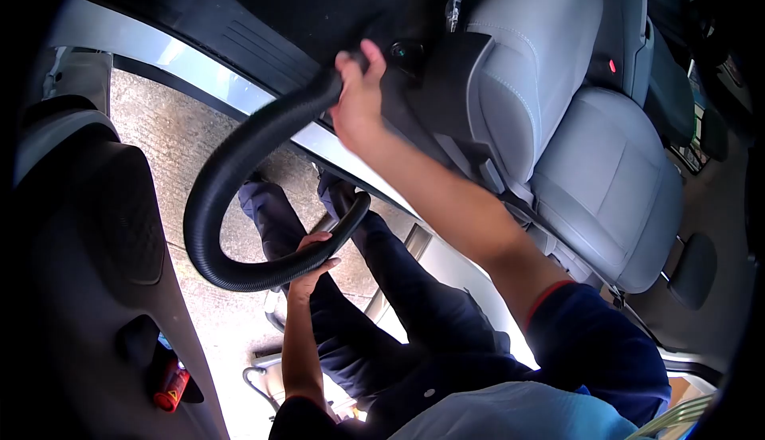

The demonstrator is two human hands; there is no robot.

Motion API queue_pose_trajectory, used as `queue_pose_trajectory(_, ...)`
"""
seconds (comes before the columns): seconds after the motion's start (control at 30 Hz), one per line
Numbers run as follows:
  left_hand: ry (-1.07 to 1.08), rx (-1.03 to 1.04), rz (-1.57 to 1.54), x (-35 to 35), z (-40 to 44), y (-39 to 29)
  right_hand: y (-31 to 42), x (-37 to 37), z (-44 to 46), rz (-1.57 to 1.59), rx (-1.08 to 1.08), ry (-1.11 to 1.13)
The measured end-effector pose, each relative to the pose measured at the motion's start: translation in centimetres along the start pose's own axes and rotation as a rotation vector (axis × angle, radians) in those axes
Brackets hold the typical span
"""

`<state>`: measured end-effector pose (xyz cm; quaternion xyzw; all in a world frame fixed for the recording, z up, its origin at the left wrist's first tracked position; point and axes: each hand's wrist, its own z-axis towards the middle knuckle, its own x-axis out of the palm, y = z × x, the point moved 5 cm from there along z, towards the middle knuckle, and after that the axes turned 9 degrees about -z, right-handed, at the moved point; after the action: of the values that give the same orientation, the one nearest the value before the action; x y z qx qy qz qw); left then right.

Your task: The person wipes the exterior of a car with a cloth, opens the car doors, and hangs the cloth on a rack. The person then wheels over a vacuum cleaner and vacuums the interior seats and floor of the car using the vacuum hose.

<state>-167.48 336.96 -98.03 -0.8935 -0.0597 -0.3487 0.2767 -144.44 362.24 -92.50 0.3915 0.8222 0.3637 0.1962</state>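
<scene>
A thick black ribbed hose (209, 201) curves in a large loop between my two hands, in the open doorway of a vehicle. My left hand (313, 269) is wrapped round the lower part of the loop, with its thumb and fingers on both sides. Higher up, my right hand (360, 93) grips the hose's upper end near the dark floor of the vehicle. What lies at that end is too dark to make out.
A grey seat (518, 65) stands to the right, with its seat cushion beyond. At the left is the open door panel (139, 225), with a red can (171, 386) in its pocket. Concrete ground (159, 121) shows below the metal door sill (211, 77).
</scene>
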Motion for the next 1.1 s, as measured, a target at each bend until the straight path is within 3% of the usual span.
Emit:
queue_pose_trajectory(0.07, -0.100, -0.092, -0.108, 0.4, -0.3, 0.4, 2.4, -1.0, 5.0, -0.062, -0.131, -0.010)
queue_pose_trajectory(0.13, -0.143, -0.076, -0.162, 0.2, -0.1, 1.0, 2.5, -0.1, 5.0, -0.112, -0.104, -0.054)
queue_pose_trajectory(0.27, -0.136, -0.030, -0.219, 1.1, 0.2, 2.9, -4.4, -0.3, -4.2, -0.095, 0.065, -0.007)
queue_pose_trajectory(0.3, -0.118, 0.004, -0.175, 1.5, 0.2, 3.4, -6.0, -0.5, -5.7, 0.029, 0.058, 0.028)
queue_pose_trajectory(0.4, -0.167, -0.010, -0.204, 1.2, 0.1, 3.7, -2.5, 1.8, -4.4, 0.212, 0.080, 0.032)
queue_pose_trajectory(0.43, -0.213, -0.030, -0.266, 0.6, 0.1, 4.0, -2.1, 1.7, -1.0, 0.145, -0.039, -0.014)
queue_pose_trajectory(0.53, -0.282, -0.017, -0.350, -1.0, 0.8, 4.1, -0.8, 1.8, 1.3, -0.007, 0.029, -0.035)
queue_pose_trajectory(0.6, -0.299, 0.010, -0.391, -0.8, 1.2, 4.1, -1.8, 0.8, -0.2, 0.064, -0.082, -0.027)
queue_pose_trajectory(0.67, -0.259, 0.052, -0.251, 0.1, 1.9, 4.8, 1.0, 0.3, -0.4, 0.110, -0.002, -0.074)
queue_pose_trajectory(0.73, -0.251, 0.034, -0.100, 0.4, 1.3, 4.8, 4.6, -0.4, 4.1, 0.077, -0.100, 0.009)
queue_pose_trajectory(0.83, -0.240, 0.046, -0.150, 0.3, 2.2, 3.9, 4.4, -0.8, 2.0, -0.007, -0.070, -0.133)
queue_pose_trajectory(0.97, -0.205, 0.057, -0.120, 1.1, 1.9, 3.9, 6.0, -1.3, 2.0, 0.089, -0.083, -0.147)
queue_pose_trajectory(1.1, -0.231, 0.063, -0.080, 0.6, 2.5, 3.4, 5.3, 0.1, 2.2, -0.010, -0.072, -0.180)
